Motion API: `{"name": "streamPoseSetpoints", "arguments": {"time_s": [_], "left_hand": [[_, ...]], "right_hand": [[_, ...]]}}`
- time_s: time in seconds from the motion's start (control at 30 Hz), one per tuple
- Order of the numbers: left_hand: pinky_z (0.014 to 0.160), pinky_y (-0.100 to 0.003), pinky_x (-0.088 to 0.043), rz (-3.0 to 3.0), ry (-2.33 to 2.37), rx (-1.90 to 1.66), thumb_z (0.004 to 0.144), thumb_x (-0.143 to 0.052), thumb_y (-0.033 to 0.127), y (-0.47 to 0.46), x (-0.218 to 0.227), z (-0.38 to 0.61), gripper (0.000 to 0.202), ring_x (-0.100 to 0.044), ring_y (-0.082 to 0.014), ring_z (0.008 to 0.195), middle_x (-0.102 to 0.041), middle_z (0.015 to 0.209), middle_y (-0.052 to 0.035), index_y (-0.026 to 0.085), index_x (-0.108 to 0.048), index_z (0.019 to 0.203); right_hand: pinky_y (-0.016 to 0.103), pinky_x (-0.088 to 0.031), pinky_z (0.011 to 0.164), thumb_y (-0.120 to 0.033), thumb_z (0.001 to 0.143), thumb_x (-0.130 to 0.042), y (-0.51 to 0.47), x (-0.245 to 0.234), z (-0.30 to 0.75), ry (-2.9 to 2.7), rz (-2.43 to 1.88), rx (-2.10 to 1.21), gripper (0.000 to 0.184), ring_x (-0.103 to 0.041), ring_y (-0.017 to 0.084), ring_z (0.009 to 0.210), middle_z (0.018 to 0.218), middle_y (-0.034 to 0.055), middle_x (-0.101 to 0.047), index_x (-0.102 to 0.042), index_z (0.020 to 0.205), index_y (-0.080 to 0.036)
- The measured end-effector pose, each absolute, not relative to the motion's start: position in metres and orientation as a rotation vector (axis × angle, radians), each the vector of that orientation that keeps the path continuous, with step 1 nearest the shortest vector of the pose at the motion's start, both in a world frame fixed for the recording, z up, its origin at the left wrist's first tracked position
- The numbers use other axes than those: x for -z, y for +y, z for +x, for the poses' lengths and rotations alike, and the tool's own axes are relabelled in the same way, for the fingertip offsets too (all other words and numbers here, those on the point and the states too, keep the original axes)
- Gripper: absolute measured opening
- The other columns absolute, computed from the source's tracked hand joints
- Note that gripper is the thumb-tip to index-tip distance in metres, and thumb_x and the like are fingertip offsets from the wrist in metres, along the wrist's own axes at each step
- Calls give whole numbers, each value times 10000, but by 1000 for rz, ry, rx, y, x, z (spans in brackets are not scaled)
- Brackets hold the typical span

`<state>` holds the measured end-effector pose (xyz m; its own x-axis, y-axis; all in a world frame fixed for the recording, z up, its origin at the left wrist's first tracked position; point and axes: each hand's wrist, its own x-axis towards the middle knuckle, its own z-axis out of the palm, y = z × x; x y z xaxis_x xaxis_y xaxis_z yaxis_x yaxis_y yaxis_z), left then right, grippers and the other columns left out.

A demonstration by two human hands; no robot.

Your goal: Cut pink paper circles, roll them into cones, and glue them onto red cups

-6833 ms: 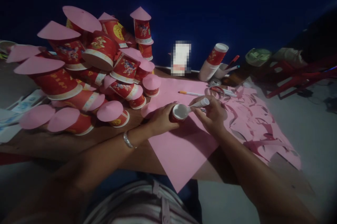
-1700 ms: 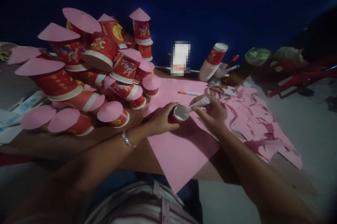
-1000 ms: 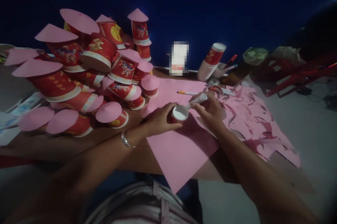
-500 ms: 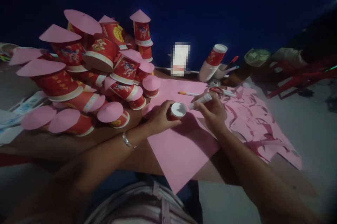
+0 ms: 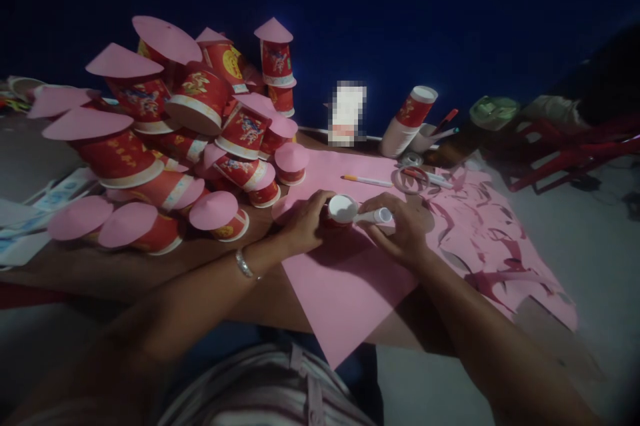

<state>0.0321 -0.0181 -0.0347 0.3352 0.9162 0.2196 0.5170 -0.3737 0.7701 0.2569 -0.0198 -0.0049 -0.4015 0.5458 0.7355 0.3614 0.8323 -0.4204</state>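
Observation:
My left hand [image 5: 305, 221] is wrapped round a small red paper cup [image 5: 341, 211] whose white bottom faces up. It rests on a pink paper sheet [image 5: 345, 279] at the table's middle. My right hand [image 5: 403, 226] grips a white glue tube [image 5: 373, 216], lying nearly flat, its tip touching the cup's white bottom. A silver bracelet [image 5: 244, 265] sits on my left wrist.
A heap of red cups topped with pink paper cones [image 5: 165, 126] fills the left of the table. A stack of plain cups [image 5: 406, 121], scissors [image 5: 415, 177] and a pen [image 5: 366, 180] lie behind my hands. Pink paper scraps [image 5: 490, 239] cover the right side. Red chairs [image 5: 575, 146] stand at right.
The glue tube lifted off the cup half a second ago, then came down flatter with its tip back on the cup's bottom. My left hand kept hold of the cup.

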Motion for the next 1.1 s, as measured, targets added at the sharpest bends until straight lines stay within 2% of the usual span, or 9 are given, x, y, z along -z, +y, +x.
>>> {"name": "streamPoseSetpoints", "arguments": {"time_s": [0.37, 0.5, 0.67, 0.83, 1.0, 1.1], "left_hand": [[934, -418, -566, 2017, 1303, -900, 677, -802, 161, -19, 34, 37, 592, -706, -266, 1061, -731, 1181, -61, 236, -573, 1218], [996, -425, -552, 2011, 1293, -912, 682, -801, 152, -18, 33, 37, 589, -690, -268, 1114, -708, 1206, -65, 225, -583, 1225], [1115, -440, -504, 2012, 1064, -868, 729, -802, 230, -18, 31, 34, 637, -629, -280, 1279, -633, 1372, -73, 238, -575, 1324], [1144, -472, -488, 2005, 1020, -784, 770, -797, 285, -21, 31, 30, 807, -593, -311, 1363, -560, 1532, -108, 268, -436, 1492], [1099, -493, -514, 1974, 1108, -778, 654, -927, 403, -21, 37, 31, 926, -621, -327, 1320, -592, 1502, -93, 293, -454, 1442], [1075, -494, -522, 1959, 1122, -799, 673, -920, 434, -18, 40, 32, 835, -647, -318, 1274, -633, 1437, -87, 279, -498, 1376]], "right_hand": [[380, -602, 708, -219, 906, -700, -17, 3, 259, -1967, -775, -254, 93, -725, 213, 757, 888, 25, -774, -690, 978, -277], [384, -601, 727, -281, 895, -745, -15, 6, 261, -1874, -830, -402, 64, -718, 216, 774, 875, 25, -761, -697, 935, -267], [353, -600, 699, -384, 895, -779, -6, 17, 260, -1536, -882, -734, 207, -711, 195, 778, 899, 12, -718, -645, 986, -255], [331, -597, 678, -419, 868, -798, -5, 18, 257, -1523, -927, -735, 242, -685, 178, 743, 871, 3, -691, -644, 942, -248], [340, -576, 701, -338, 888, -769, -10, 15, 255, -1663, -916, -621, 145, -677, 188, 784, 872, 10, -694, -655, 906, -250], [344, -575, 704, -330, 887, -762, -9, 15, 255, -1674, -941, -596, 137, -670, 186, 772, 864, 4, -689, -650, 902, -252]]}}
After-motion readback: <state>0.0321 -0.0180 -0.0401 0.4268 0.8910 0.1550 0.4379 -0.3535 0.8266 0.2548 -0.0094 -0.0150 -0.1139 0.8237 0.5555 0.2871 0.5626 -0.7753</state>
